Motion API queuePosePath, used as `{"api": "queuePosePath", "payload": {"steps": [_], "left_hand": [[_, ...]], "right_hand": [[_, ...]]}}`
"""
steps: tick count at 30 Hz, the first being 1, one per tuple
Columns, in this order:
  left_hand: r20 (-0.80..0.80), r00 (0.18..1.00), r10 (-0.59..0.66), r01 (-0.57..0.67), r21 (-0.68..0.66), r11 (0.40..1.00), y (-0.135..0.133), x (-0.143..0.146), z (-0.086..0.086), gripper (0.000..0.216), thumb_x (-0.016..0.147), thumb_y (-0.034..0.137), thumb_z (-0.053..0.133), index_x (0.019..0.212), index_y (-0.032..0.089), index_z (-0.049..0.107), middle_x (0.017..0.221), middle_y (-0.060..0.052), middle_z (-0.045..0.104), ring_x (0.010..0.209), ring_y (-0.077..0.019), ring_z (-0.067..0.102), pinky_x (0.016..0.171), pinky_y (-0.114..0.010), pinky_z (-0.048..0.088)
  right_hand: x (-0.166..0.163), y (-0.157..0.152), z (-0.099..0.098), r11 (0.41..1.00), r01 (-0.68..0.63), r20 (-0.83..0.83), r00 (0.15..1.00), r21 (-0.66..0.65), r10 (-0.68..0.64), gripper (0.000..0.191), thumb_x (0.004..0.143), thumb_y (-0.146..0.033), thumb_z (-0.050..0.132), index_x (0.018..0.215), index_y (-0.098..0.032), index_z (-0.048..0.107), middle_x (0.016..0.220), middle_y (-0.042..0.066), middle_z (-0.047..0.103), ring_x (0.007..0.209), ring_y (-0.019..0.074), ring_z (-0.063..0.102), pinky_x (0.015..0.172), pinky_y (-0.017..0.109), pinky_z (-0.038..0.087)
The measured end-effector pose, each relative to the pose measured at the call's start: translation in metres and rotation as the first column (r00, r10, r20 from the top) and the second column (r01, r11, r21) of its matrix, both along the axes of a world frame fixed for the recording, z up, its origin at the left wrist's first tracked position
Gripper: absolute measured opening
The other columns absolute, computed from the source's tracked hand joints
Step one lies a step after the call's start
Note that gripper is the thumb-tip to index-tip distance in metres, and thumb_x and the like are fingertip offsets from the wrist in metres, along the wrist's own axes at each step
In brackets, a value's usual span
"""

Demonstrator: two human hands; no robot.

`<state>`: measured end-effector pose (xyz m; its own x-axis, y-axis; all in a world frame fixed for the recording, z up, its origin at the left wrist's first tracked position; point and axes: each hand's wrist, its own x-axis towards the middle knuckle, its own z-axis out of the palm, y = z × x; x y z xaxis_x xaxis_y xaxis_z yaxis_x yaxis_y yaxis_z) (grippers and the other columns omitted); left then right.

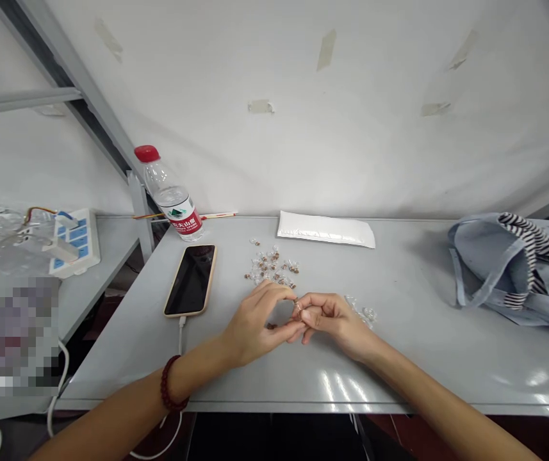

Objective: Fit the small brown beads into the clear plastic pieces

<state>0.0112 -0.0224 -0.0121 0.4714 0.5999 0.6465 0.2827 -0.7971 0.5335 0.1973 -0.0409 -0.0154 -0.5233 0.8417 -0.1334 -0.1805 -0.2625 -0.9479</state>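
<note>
My left hand and my right hand meet over the middle of the grey table. Both pinch a tiny clear and brown part between their fingertips. A bead bracelet is on my left wrist. Just beyond the hands lies a pile of small clear and brown parts. A few more clear parts lie right of my right hand.
A phone on a white cable lies left of the hands. A water bottle with a red cap stands behind it. A white pouch lies at the back. Blue and striped clothing is heaped at right. A power strip sits on the left table.
</note>
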Motion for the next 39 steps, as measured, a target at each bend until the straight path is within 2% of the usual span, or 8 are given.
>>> {"api": "queuePosePath", "payload": {"steps": [8,12,16,21,24,26,30,39], "left_hand": [[0.009,0.999,0.04,-0.041,0.08,0.996,0.002,0.002,-0.005,0.021,0.073,0.009,0.063,0.091,0.018,0.053,0.076,-0.002,0.061,0.072,-0.0156,0.054,0.066,-0.031,0.05],[-0.061,0.991,0.117,-0.109,0.12,0.987,0.016,-0.005,-0.012,0.022,0.073,0.01,0.064,0.092,0.017,0.055,0.083,-0.006,0.062,0.084,-0.0204,0.055,0.076,-0.036,0.051],[-0.173,0.954,0.244,-0.21,0.191,0.959,0.031,-0.011,-0.021,0.024,0.079,0.012,0.061,0.102,0.015,0.058,0.096,-0.01,0.062,0.097,-0.0247,0.051,0.086,-0.042,0.048],[-0.212,0.92,0.331,-0.302,0.157,0.94,0.034,-0.013,-0.02,0.038,0.084,0.018,0.059,0.121,0.015,0.052,0.11,-0.012,0.061,0.104,-0.0266,0.048,0.091,-0.045,0.045],[-0.191,0.952,0.241,-0.229,0.081,0.97,0.031,-0.019,-0.01,0.027,0.087,0.016,0.053,0.113,0.015,0.056,0.101,-0.01,0.063,0.096,-0.0229,0.054,0.087,-0.04,0.047],[-0.249,0.967,0.048,-0.06,-0.041,0.997,0.028,-0.025,-0.003,0.018,0.088,0.016,0.05,0.103,0.016,0.06,0.087,-0.006,0.064,0.084,-0.0184,0.057,0.079,-0.034,0.048],[-0.394,0.885,-0.249,0.132,-0.301,0.944,0.025,-0.039,0.008,0.01,0.084,0.021,0.057,0.092,0.019,0.063,0.084,-0.001,0.064,0.08,-0.0157,0.06,0.073,-0.027,0.048],[-0.492,0.805,-0.33,0.14,-0.383,0.913,0.015,-0.036,0.004,0.009,0.085,0.018,0.055,0.087,0.02,0.063,0.084,-0.002,0.062,0.082,-0.0166,0.059,0.071,-0.027,0.046]], "right_hand": [[0.001,0.0,0.005,0.999,-0.038,0.128,0.991,0.027,0.034,0.024,0.084,-0.038,0.064,0.091,-0.015,0.064,0.084,0.007,0.072,0.076,0.0177,0.07,0.064,0.028,0.052],[0.014,0.004,0.015,0.982,0.144,0.242,0.955,0.121,-0.17,0.026,0.085,-0.042,0.06,0.089,-0.016,0.064,0.089,0.009,0.071,0.07,0.0192,0.071,0.058,0.029,0.051],[0.04,0.009,0.022,0.857,0.372,0.354,0.795,0.357,-0.493,0.027,0.084,-0.044,0.06,0.079,-0.018,0.064,0.078,0.007,0.07,0.058,0.0166,0.065,0.055,0.031,0.051],[0.068,0.015,0.019,0.786,0.218,0.608,0.527,0.578,-0.594,0.018,0.083,-0.037,0.059,0.077,-0.021,0.065,0.061,0.001,0.062,0.054,0.0146,0.055,0.054,0.03,0.043],[0.078,0.017,0.017,0.823,0.147,0.663,0.522,0.549,-0.536,0.018,0.082,-0.035,0.057,0.077,-0.021,0.066,0.065,0.001,0.062,0.055,0.0138,0.051,0.053,0.03,0.04],[0.083,0.018,0.018,0.858,0.077,0.706,0.534,0.508,-0.466,0.018,0.081,-0.037,0.057,0.078,-0.022,0.068,0.07,0.002,0.064,0.058,0.0145,0.052,0.055,0.03,0.04],[0.093,0.018,0.021,0.926,-0.076,0.797,0.538,0.369,-0.274,0.022,0.072,-0.039,0.066,0.086,-0.023,0.071,0.085,0.004,0.067,0.075,0.0185,0.057,0.065,0.033,0.045],[0.103,0.019,0.02,0.952,-0.128,0.821,0.545,0.279,-0.168,0.023,0.07,-0.033,0.069,0.092,-0.025,0.07,0.095,0.004,0.063,0.085,0.0196,0.057,0.076,0.035,0.044]]}}
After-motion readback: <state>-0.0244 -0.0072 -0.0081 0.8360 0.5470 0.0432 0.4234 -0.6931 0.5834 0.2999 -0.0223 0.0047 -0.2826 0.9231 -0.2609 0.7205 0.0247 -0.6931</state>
